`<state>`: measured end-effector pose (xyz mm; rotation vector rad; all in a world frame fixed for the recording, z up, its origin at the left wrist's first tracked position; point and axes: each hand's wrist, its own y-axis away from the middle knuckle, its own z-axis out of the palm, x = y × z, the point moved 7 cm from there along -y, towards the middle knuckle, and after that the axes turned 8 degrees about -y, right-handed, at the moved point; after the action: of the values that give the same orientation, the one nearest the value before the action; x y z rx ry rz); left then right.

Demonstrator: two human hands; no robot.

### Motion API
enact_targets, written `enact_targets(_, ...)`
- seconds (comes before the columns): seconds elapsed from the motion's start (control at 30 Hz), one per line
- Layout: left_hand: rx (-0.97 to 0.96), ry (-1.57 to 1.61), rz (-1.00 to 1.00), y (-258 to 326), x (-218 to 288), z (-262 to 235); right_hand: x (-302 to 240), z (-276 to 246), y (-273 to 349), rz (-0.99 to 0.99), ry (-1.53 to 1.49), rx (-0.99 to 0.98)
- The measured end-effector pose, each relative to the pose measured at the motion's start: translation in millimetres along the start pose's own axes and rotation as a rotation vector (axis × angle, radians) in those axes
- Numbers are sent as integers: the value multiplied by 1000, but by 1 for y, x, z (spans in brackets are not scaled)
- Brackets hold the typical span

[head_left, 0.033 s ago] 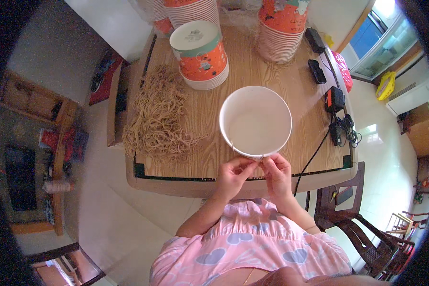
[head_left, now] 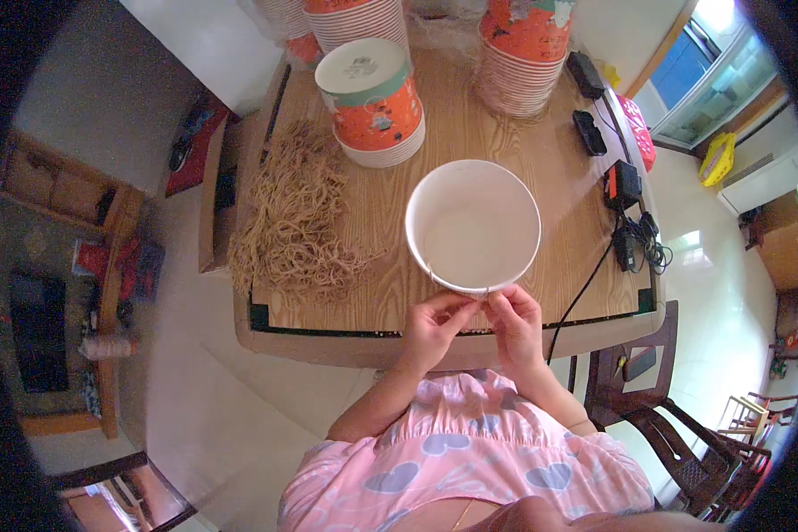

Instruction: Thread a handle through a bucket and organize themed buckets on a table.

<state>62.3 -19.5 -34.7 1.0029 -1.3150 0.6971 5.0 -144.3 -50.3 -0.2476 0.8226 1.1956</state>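
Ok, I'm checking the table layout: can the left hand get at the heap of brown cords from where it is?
Probably yes: the brown cords lie ahead and to its left, with nothing seen standing between. The left hand is busy at the near rim of the white tub, though.

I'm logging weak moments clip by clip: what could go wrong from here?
The left hand and right hand pinch at the near rim of the white tub, close to the front edge of the table; an uneven tug might tip it. What looks like a thin cord at the rim is slight, so it could slip from their grip. The black cable crosses the table edge beside the right hand, so a forearm might snag it.
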Motion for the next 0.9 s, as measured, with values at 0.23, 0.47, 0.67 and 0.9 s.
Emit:
enact_targets(0.23,-25,70,49,-2,0,2,-2,10,8,-75,315,-120)
enact_targets(0.47,0,63,54,-2,2,4,6,0,12,-50,454,-139)
enact_targets(0.67,-9,43,84,-3,-3,6,8,1,13,-38,444,-114)
enact_targets(0.9,89,-447,452,5,31,0,-6,-6,12,-51,473,-89)
